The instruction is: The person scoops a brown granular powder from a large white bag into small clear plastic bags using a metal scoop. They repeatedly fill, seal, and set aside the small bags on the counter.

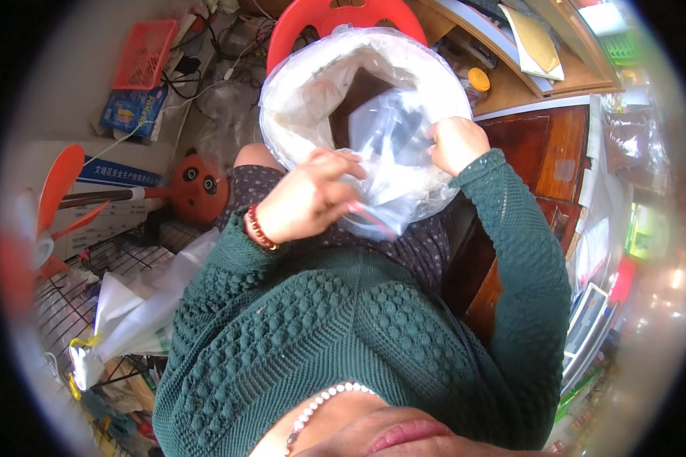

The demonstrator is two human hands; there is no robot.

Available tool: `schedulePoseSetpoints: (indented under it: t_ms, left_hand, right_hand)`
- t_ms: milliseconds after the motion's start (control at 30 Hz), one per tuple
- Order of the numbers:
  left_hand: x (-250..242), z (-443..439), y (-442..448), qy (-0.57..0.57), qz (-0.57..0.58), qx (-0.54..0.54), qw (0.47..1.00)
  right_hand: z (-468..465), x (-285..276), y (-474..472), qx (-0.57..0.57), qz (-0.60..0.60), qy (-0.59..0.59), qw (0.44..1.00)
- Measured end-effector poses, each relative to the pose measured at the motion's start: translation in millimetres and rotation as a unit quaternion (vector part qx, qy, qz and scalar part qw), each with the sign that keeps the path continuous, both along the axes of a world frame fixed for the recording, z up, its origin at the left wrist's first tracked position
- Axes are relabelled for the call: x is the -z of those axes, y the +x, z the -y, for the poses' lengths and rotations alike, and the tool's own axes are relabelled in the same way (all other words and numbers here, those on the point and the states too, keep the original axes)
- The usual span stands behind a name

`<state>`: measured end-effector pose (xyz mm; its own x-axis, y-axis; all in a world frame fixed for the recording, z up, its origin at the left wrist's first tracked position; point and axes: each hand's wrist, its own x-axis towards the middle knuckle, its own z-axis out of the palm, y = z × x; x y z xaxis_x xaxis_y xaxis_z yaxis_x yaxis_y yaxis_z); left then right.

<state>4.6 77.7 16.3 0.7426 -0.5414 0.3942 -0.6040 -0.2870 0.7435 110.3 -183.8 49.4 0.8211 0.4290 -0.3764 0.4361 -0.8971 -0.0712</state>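
Note:
A large white sack [297, 85] with a clear plastic liner and a rolled-down rim stands open before me, at my lap. Dark brown contents show inside it. Over its near side lies a clear plastic bag [389, 123], with a blurred red strip along its lower edge. My left hand [314, 194], a red beaded bracelet at the wrist, grips the bag beside that strip. At the sack's right rim, my right hand [460, 143] has its fingers curled around the bag's edge; the fingertips are partly hidden.
Behind the sack is a red plastic chair [349, 14]. An orange fan blade [63, 177] and a wire rack [131, 257] holding plastic bags stand at left. A brown wooden cabinet [549, 148] is at right, below a shelf with a yellow-lidded jar [478, 80].

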Motion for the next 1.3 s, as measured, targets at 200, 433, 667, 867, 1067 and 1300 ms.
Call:
schedulePoseSetpoints:
  t_ms: [200, 433, 667, 867, 1067, 1300]
  left_hand:
    - [-2, 24, -7, -0.196, -0.314, 0.292, 0.882]
    - [7, 26, 4, 0.167, 0.074, -0.072, 0.981]
    - [45, 34, 7, 0.347, -0.175, 0.119, 0.913]
    - [45, 51, -30, 0.169, -0.052, 0.109, 0.978]
    - [25, 54, -28, 0.092, -0.02, 0.114, 0.989]
    - [20, 49, -34, 0.12, -0.023, 0.113, 0.986]
  right_hand:
    - [-10, -8, 10, 0.035, -0.111, -0.055, 0.992]
    - [-14, -19, 0, 0.009, -0.145, -0.062, 0.987]
    - [-8, -40, -16, -0.005, -0.167, -0.059, 0.984]
    - [-14, -54, -13, -0.009, -0.173, -0.078, 0.982]
    - [-33, -40, 10, 0.001, -0.146, -0.113, 0.983]
    - [-32, -29, 13, -0.046, -0.221, -0.104, 0.969]
